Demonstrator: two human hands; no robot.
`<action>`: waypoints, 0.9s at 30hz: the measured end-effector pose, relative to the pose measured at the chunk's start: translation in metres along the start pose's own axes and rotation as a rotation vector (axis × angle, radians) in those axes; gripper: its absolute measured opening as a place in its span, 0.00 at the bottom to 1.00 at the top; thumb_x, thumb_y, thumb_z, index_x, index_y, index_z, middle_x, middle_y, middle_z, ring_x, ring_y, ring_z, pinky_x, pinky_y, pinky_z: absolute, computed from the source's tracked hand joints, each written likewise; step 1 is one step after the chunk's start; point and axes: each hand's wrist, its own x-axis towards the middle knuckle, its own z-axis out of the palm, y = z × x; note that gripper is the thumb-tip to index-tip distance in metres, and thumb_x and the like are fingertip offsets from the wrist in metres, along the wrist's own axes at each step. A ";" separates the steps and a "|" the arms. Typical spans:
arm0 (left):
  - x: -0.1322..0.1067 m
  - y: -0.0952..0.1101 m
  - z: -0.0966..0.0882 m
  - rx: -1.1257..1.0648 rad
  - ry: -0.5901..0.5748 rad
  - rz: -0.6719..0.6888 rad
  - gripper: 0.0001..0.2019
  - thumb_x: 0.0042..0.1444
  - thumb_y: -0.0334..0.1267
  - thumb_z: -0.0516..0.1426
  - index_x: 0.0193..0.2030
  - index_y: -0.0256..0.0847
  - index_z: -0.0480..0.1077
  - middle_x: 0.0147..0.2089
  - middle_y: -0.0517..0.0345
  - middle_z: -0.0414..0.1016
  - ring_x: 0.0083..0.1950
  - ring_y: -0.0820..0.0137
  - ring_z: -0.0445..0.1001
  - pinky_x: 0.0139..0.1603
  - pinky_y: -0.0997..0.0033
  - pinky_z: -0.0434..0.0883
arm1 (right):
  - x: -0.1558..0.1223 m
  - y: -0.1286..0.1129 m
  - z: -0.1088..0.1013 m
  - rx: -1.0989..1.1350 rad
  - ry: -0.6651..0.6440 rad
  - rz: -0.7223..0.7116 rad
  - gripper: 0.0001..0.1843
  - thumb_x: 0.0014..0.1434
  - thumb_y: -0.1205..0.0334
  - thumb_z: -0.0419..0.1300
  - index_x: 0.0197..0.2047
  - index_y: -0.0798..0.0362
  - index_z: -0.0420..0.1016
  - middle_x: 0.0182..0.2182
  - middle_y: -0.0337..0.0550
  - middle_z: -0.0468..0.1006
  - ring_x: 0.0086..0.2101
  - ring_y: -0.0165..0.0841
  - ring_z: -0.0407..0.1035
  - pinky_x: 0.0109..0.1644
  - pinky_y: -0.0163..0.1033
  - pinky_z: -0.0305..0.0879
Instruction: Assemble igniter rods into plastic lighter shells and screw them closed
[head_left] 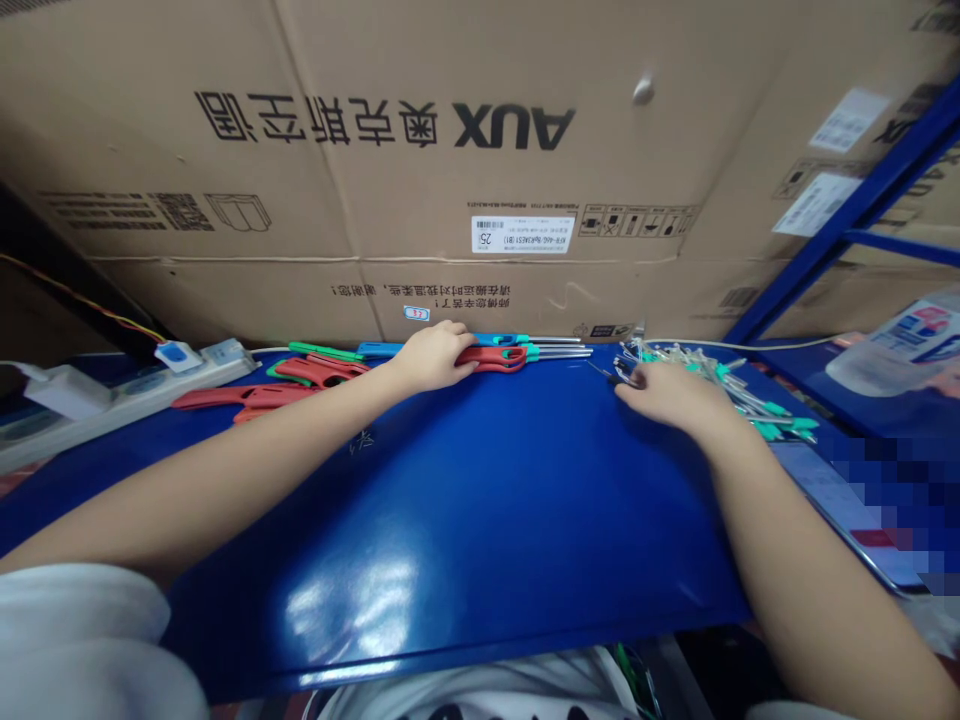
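Observation:
At the back of the blue table, my left hand (439,357) is closed over the handle of a red long-necked lighter (491,358), whose metal tube and green collar point right. A blue long-necked lighter (491,340) lies just behind it, partly covered by my hand. To the right, my right hand (671,395) has its thumb and fingers pinched together at the near edge of a pile of metal lighter tubes (739,385) with green collars. Something thin and dark shows at those fingertips; its kind is not clear.
Red lighter bodies (277,395) and green ones lie left of my forearm, near a white power strip (187,375). A large cardboard box (420,200) stands behind the table (510,520). At right are a blue frame (855,200), a plastic bottle (892,350) and a phone (847,500).

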 end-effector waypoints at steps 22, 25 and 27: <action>-0.044 -0.058 -0.021 0.043 0.037 -0.329 0.15 0.62 0.45 0.55 0.31 0.39 0.75 0.39 0.49 0.79 0.48 0.59 0.75 0.47 0.65 0.71 | 0.011 0.016 0.008 0.088 0.110 0.048 0.08 0.60 0.58 0.60 0.36 0.54 0.76 0.31 0.54 0.77 0.33 0.44 0.71 0.34 0.44 0.59; -0.051 -0.062 -0.020 0.054 -0.015 -0.338 0.12 0.60 0.44 0.57 0.34 0.40 0.77 0.42 0.51 0.79 0.50 0.59 0.75 0.47 0.66 0.71 | 0.013 0.012 0.009 0.154 0.173 -0.011 0.11 0.61 0.65 0.56 0.44 0.53 0.77 0.29 0.49 0.76 0.29 0.38 0.70 0.33 0.41 0.58; -0.053 -0.060 -0.018 0.058 -0.043 -0.334 0.11 0.61 0.44 0.57 0.39 0.41 0.78 0.45 0.50 0.79 0.51 0.59 0.75 0.48 0.65 0.71 | 0.013 0.007 0.013 0.237 0.197 -0.093 0.14 0.62 0.67 0.53 0.48 0.52 0.77 0.27 0.45 0.76 0.27 0.35 0.69 0.33 0.39 0.60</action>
